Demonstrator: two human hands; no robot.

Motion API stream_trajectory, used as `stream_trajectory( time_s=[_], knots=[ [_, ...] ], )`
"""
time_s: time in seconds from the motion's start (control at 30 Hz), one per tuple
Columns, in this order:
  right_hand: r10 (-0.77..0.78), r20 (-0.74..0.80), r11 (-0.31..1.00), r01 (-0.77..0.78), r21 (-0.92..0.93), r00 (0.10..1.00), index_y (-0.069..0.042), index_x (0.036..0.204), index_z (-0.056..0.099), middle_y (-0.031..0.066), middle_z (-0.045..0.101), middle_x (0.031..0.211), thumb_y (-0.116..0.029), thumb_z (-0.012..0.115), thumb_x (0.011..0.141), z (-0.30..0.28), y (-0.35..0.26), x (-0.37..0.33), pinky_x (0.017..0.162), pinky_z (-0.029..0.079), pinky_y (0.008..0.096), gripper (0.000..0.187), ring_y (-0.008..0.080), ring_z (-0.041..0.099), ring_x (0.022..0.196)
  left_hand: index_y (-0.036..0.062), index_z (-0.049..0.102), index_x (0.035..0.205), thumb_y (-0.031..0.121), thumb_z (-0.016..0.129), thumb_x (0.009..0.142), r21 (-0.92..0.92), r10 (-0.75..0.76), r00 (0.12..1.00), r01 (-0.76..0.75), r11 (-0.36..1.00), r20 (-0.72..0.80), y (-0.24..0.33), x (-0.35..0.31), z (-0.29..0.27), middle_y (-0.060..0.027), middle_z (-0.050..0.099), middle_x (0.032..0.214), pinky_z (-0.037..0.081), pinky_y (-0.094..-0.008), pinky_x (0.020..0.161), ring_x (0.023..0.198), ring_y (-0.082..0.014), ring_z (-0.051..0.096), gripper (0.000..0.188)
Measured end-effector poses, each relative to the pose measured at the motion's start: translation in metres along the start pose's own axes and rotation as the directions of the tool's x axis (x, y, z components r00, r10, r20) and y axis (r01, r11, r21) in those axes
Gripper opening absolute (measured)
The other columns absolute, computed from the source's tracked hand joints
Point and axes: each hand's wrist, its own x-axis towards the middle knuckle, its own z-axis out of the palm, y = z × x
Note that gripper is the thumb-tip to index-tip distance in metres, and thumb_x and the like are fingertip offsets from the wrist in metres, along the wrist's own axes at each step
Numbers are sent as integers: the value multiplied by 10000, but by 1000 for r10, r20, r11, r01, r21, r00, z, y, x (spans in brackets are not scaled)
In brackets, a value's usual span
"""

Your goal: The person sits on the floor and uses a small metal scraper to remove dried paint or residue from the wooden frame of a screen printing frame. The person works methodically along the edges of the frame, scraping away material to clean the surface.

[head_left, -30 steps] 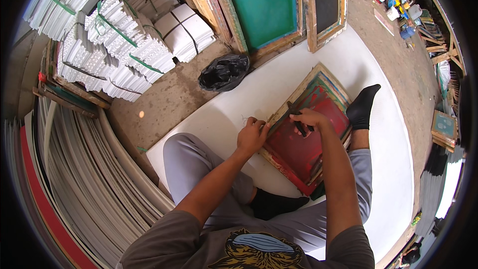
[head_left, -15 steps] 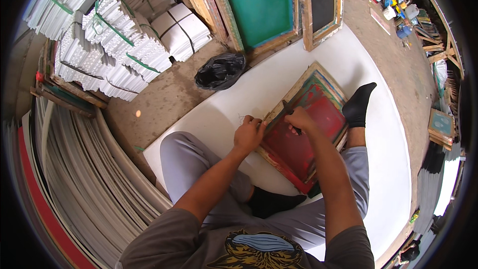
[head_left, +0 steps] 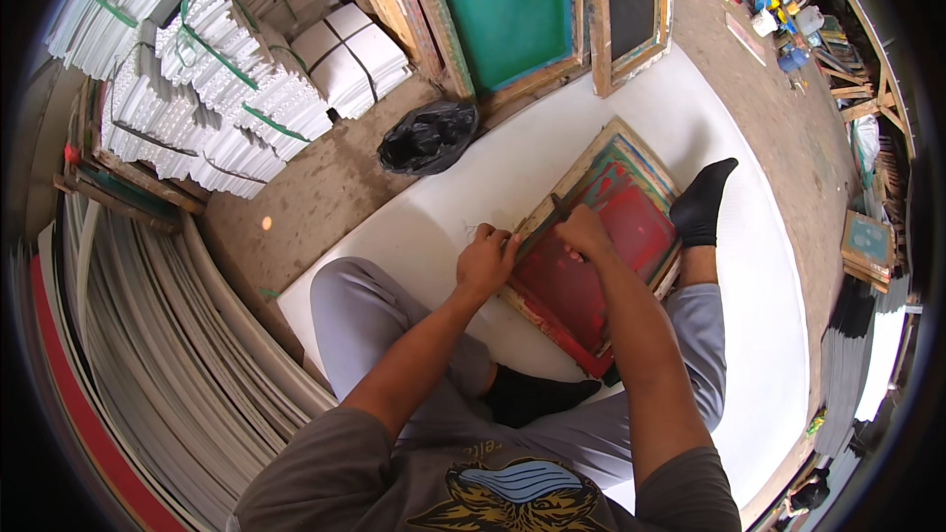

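A wooden screen-printing frame [head_left: 552,330] with paint-stained edges and a red mesh lies tilted across the white board, between my legs. My left hand [head_left: 485,261] is closed on its left edge, fingers bent and thumb along the wood. My right hand [head_left: 583,233] is over the mesh, closed round a dark hand tool [head_left: 560,206]. The tool's dark end sticks out toward the frame's left edge; the fist hides the rest, so its exact kind does not show. Thin loose threads [head_left: 475,228] lie beside my left fingers.
My socked feet [head_left: 706,202] flank the frame on the white board [head_left: 754,335]. A black plastic bag [head_left: 429,140] sits at the board's far edge. Larger screen frames [head_left: 507,15] lean behind it. Bundled white sheets [head_left: 227,89] and stacked long sheets [head_left: 187,325] stand at the left.
The whole view has shifted slightly. My right hand has turned a little on the tool, and less of its handle shows. My left hand stays at the frame's edge.
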Motion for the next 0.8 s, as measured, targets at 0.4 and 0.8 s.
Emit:
stream_trajectory(
  time_s=[0.4,0.8],
  knots=[
    [-27,-53,996,23,-84,998,96,699,666,167,683,621,-88,581,841,2,-3,-3,436,547,400,248,258,681,494,87,757,1112,435,550,1053,6,21,1000,-21,1000,-19,-2,0,2,-157,656,1144,579,-481,802,907,-373,717,409],
    [-212,-235,939,131,-319,948,79,864,725,264,732,810,-144,620,859,18,23,13,727,612,494,247,392,747,740,88,760,1110,438,543,1056,16,11,1000,-11,1000,-4,-1,2,2,-157,658,1147,579,-490,807,913,-372,720,415]
  ],
)
